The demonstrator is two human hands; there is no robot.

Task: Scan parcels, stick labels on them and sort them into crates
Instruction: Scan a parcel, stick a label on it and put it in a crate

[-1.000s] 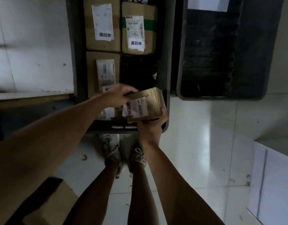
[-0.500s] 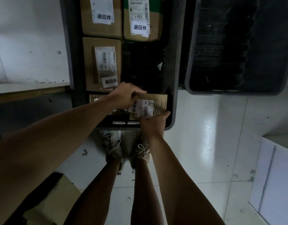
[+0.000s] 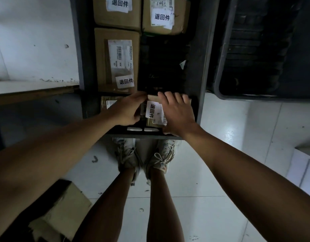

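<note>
Parcel (image 3: 155, 113) with a white return label (image 3: 152, 109) now lies flat in the near right corner of the dark crate (image 3: 202, 70); a second ago it was held tilted above the crate's near rim, and half a second ago it was being lowered into this corner. Left hand (image 3: 128, 110) rests on the parcel's left edge with its fingers curled over it — whether they grip or merely press cannot be told. Right hand (image 3: 176, 114) lies over the parcel's right side with fingers (image 3: 170, 98) straight and spread, released rather than clenched. Inside the crate, three labelled cardboard boxes sit beyond the parcel, the nearest (image 3: 115, 60) just past the left hand, and a smaller packet (image 3: 108, 103) lies partly hidden under that hand. A second dark crate (image 3: 218, 84) stands to the right of the first. Judged from this — sorting of this parcel is essentially complete; both hands need only withdraw.
</note>
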